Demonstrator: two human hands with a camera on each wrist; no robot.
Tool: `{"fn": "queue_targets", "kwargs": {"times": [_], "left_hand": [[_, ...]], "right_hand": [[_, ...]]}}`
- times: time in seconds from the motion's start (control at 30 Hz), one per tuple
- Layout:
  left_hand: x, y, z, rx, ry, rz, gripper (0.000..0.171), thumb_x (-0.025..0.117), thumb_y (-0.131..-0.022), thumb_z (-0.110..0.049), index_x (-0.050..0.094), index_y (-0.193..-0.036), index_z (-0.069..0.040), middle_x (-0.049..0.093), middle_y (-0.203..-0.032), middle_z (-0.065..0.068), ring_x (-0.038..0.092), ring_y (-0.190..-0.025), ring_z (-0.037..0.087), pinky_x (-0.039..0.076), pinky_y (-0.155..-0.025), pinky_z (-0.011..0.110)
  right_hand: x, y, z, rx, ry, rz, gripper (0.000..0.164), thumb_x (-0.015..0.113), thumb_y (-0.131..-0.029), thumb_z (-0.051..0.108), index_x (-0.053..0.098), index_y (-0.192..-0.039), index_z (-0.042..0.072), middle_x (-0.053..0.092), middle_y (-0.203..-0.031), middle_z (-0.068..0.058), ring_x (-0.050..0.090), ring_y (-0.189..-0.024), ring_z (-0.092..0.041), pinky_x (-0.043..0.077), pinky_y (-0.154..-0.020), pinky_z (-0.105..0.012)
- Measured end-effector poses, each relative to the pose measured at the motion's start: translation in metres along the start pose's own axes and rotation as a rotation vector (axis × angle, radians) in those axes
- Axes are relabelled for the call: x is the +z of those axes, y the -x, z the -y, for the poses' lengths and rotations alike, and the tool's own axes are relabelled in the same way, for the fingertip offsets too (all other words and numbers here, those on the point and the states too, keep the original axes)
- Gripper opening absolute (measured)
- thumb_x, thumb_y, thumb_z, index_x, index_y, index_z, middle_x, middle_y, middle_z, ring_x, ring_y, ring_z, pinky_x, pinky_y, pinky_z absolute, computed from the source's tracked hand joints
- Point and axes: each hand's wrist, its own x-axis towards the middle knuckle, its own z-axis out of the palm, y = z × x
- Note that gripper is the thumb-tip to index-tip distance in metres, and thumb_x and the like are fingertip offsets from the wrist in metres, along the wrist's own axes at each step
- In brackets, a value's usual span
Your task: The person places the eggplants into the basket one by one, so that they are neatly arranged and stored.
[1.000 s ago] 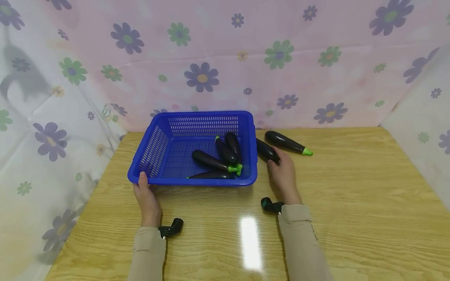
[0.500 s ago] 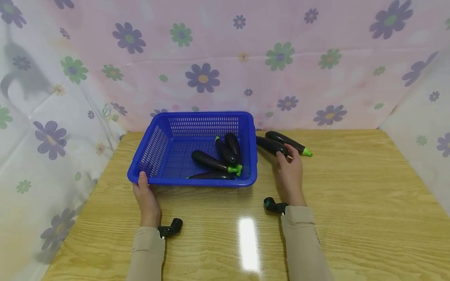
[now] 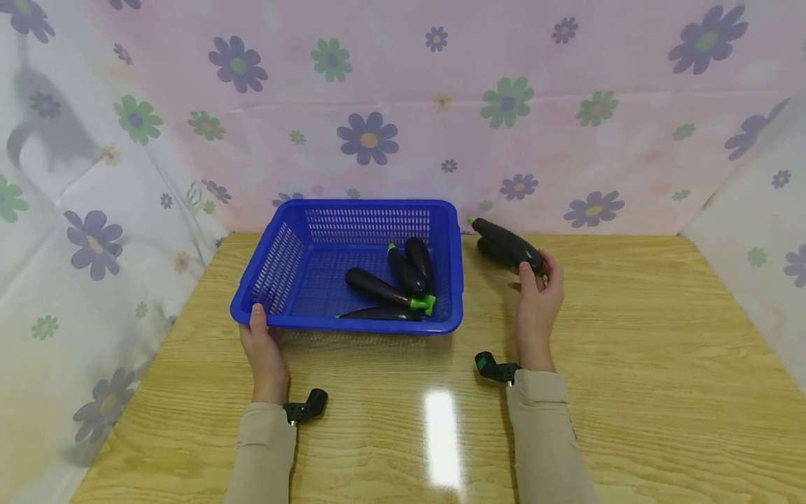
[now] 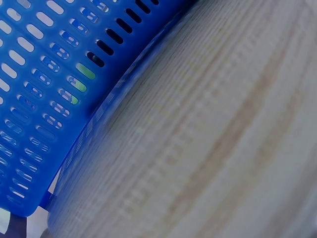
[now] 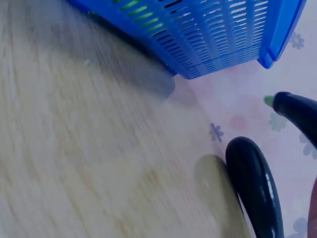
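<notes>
Beside basket (image 3: 346, 323): eggplant (image 3: 506, 241) lifted in right hand (image 3: 539, 304); stem (image 3: 471, 220) now visible

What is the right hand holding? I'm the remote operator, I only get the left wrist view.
Observer: The right hand holds an eggplant.

Operator: Is there another one outside the basket?

Observer: Yes, a second eggplant lies on the table, to the right of the basket.

Operator: And where is the left hand? My camera misses it.

Observer: The left hand grips the basket at its near left corner, thumb over the rim.
</notes>
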Motion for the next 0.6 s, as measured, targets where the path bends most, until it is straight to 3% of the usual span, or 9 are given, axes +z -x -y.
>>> {"fn": "queue_targets", "kwargs": {"times": [0.2, 0.4, 0.6], "left_hand": [[-0.001, 0.0, 0.0, 0.011, -0.001, 0.004, 0.046, 0.046, -0.09, -0.038, 0.038, -0.131, -0.02, 0.042, -0.13, 0.005, 0.035, -0.119, 0.017, 0.023, -0.101, 0.024], [0.0, -0.001, 0.0, 0.012, 0.011, 0.004, 0.046, 0.046, -0.09, -0.037, 0.037, -0.132, -0.019, 0.041, -0.131, 0.005, 0.035, -0.12, 0.016, 0.023, -0.101, 0.023], [0.0, 0.0, -0.001, 0.011, 0.008, 0.004, 0.046, 0.045, -0.09, -0.037, 0.037, -0.132, -0.019, 0.041, -0.131, 0.004, 0.034, -0.12, 0.015, 0.022, -0.101, 0.022]], "right_hand": [[-0.001, -0.003, -0.003, -0.062, -0.126, -0.051, 0.037, 0.055, -0.088, 0.014, 0.046, -0.124, 0.009, 0.044, -0.12, -0.009, 0.054, -0.091, -0.026, 0.049, -0.066, -0.026], [0.004, -0.004, -0.006, -0.112, -0.243, -0.017, 0.037, 0.058, -0.086, 0.014, 0.048, -0.122, 0.008, 0.046, -0.119, -0.013, 0.055, -0.089, -0.03, 0.048, -0.061, -0.026], [0.014, 0.003, -0.004, -0.148, -0.162, 0.069, 0.036, 0.057, -0.088, 0.017, 0.05, -0.122, 0.009, 0.05, -0.116, -0.013, 0.054, -0.089, -0.031, 0.047, -0.058, -0.024]]}}
